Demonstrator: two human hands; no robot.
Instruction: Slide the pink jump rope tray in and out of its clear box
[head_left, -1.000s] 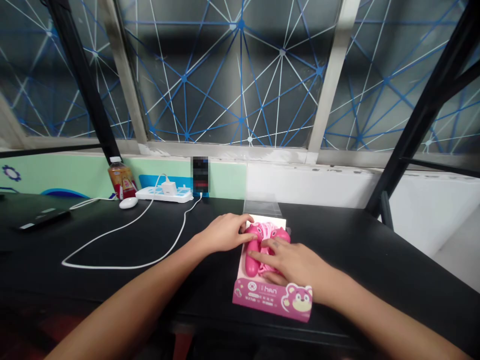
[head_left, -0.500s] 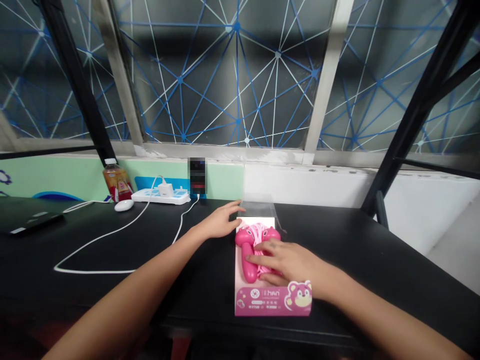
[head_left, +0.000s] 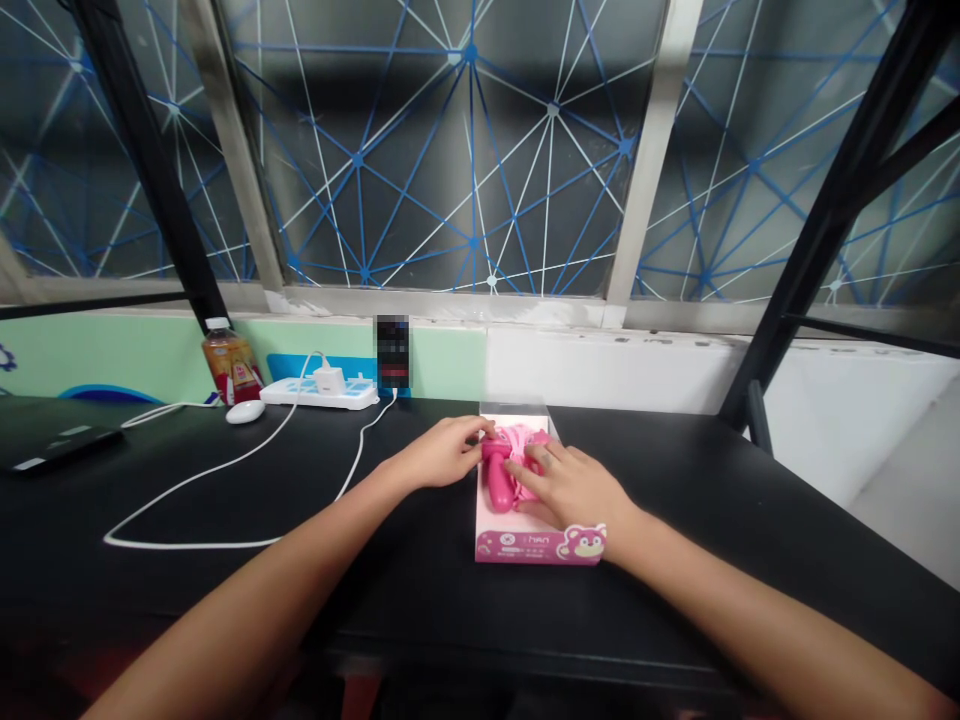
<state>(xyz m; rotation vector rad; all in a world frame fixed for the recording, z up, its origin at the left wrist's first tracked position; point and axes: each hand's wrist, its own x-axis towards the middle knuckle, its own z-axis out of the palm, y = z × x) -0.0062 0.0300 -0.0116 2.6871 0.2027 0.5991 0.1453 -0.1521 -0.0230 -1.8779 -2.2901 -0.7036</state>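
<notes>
Pink box [head_left: 517, 549] nearer the wall [head_left: 600, 370], right hand [head_left: 576, 487] on pink handles [head_left: 500, 485].

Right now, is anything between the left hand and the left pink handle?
Nothing visible: the left hand is at the top of the left pink handle. The right hand lies on the other side, partly over the second handle.

Box: pink-and-cream open card tray [head_left: 536, 548], bear cut-out at front right; flat on black tabletop [head_left: 660, 480].
Handles: two glossy hot-pink handles [head_left: 500, 485], inside tray; left one lengthwise, right partly hidden.
Cord: pale-pink cord [head_left: 516, 438], bundled between handles.
</notes>
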